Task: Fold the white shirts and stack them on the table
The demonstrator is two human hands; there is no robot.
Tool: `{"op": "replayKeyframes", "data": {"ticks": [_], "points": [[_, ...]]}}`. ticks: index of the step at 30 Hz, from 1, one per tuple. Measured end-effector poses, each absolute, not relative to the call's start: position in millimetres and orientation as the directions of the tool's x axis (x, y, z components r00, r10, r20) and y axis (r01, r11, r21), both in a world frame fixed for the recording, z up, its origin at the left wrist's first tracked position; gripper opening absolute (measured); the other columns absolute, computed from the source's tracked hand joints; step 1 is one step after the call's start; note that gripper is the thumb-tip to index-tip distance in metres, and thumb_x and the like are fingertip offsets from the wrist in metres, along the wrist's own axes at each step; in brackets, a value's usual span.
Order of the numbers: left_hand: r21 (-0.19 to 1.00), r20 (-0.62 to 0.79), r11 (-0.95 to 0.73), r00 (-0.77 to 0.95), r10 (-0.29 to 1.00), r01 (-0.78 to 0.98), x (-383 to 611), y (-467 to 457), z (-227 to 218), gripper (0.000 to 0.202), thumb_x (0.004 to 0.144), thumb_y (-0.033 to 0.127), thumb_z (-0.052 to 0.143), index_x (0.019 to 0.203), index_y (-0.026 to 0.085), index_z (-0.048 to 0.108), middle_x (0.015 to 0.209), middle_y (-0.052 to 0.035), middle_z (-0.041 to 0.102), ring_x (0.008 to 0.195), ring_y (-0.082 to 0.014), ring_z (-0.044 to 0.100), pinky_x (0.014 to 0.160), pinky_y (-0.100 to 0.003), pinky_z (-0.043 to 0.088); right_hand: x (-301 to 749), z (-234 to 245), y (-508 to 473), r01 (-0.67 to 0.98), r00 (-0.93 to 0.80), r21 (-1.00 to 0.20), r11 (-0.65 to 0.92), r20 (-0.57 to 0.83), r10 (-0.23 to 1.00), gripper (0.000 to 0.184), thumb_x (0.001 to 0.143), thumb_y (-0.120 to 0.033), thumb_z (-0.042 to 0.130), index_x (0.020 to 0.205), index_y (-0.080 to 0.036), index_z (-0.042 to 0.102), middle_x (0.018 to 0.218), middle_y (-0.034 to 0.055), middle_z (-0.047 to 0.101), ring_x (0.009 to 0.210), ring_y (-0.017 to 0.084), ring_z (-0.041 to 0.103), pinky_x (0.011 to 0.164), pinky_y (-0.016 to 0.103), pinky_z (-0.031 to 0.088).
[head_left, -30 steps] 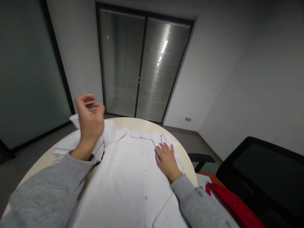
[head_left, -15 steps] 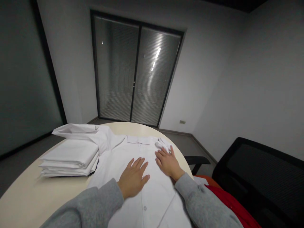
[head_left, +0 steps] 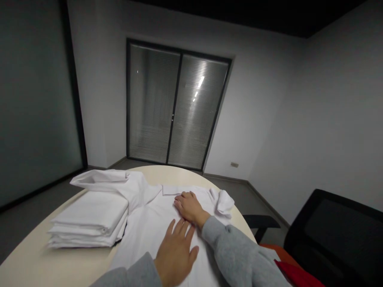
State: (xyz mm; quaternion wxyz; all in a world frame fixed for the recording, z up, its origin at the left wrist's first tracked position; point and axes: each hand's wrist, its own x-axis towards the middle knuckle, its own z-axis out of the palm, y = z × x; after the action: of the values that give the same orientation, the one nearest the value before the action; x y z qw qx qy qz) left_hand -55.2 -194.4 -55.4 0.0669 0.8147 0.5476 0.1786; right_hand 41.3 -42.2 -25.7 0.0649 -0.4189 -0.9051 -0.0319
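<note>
A white buttoned shirt [head_left: 149, 223] lies spread on a round beige table [head_left: 44, 263]. My left hand [head_left: 176, 255] rests flat on the shirt's front, fingers stretched out and slightly apart. My right hand [head_left: 189, 207] lies palm down just below the collar [head_left: 171, 189], its fingers together and curled a little on the cloth. One sleeve [head_left: 107, 179] is draped over a stack to the left; the other sleeve's cuff [head_left: 223, 201] is bunched at the table's right edge. Both arms wear grey sleeves.
A stack of folded white cloths [head_left: 89, 219] sits on the table's left part. A black office chair [head_left: 338, 235] stands to the right, with red cloth [head_left: 299, 275] at its seat. Dark blinds cover a glazed door [head_left: 176, 107] behind the table.
My left hand came down from the air onto the shirt front and slid nearer to me. My right hand moved left from the right shoulder to the collar. The view tilted up.
</note>
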Motion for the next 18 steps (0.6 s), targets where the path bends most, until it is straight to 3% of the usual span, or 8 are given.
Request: {"op": "replayKeyframes", "data": {"ticks": [5,9,14,18], "points": [[0.330,0.151,-0.390,0.360,0.921,0.860,-54,-191,-52,0.068,0.104,0.058,0.035,0.159,0.020,0.045,0.168,-0.0146,0.035,0.157,-0.0356,0.027,0.129,-0.062,0.017,40,-22,15,0.858,-0.505,-0.017,0.514,0.159,0.848,0.049,0.109,-0.050,0.029,0.147,-0.033,0.054,0.160,0.0075,0.048,0.154,0.034,0.029,0.119,0.075,0.001],[0.344,0.148,-0.401,0.373,0.916,0.849,-54,-189,-51,0.070,0.104,0.062,0.033,0.160,0.020,0.044,0.168,-0.0151,0.034,0.157,-0.0356,0.028,0.129,-0.063,0.017,32,-11,46,0.938,-0.330,-0.018,0.346,0.250,0.910,0.058,0.109,-0.050,0.023,0.158,-0.024,0.042,0.172,0.0127,0.026,0.159,0.043,0.005,0.112,0.079,-0.017],[0.319,0.190,-0.400,0.356,0.915,0.859,-54,-190,-56,0.065,0.104,0.056,0.038,0.159,0.022,0.045,0.167,-0.0123,0.038,0.156,-0.0340,0.030,0.128,-0.062,0.019,27,-20,25,0.923,-0.370,-0.006,0.384,0.250,0.895,0.059,0.107,-0.059,0.025,0.157,-0.033,0.041,0.172,0.0057,0.028,0.159,0.038,0.012,0.118,0.075,-0.009],[0.271,0.242,-0.411,0.351,0.904,0.870,-52,-191,-60,0.061,0.105,0.052,0.037,0.157,0.021,0.048,0.165,-0.0122,0.042,0.155,-0.0326,0.032,0.128,-0.062,0.019,69,-29,0,0.948,-0.312,-0.003,0.319,0.200,0.929,0.056,0.105,-0.060,0.031,0.150,-0.032,0.049,0.164,0.0106,0.042,0.151,0.037,0.031,0.118,0.076,0.006]]}}
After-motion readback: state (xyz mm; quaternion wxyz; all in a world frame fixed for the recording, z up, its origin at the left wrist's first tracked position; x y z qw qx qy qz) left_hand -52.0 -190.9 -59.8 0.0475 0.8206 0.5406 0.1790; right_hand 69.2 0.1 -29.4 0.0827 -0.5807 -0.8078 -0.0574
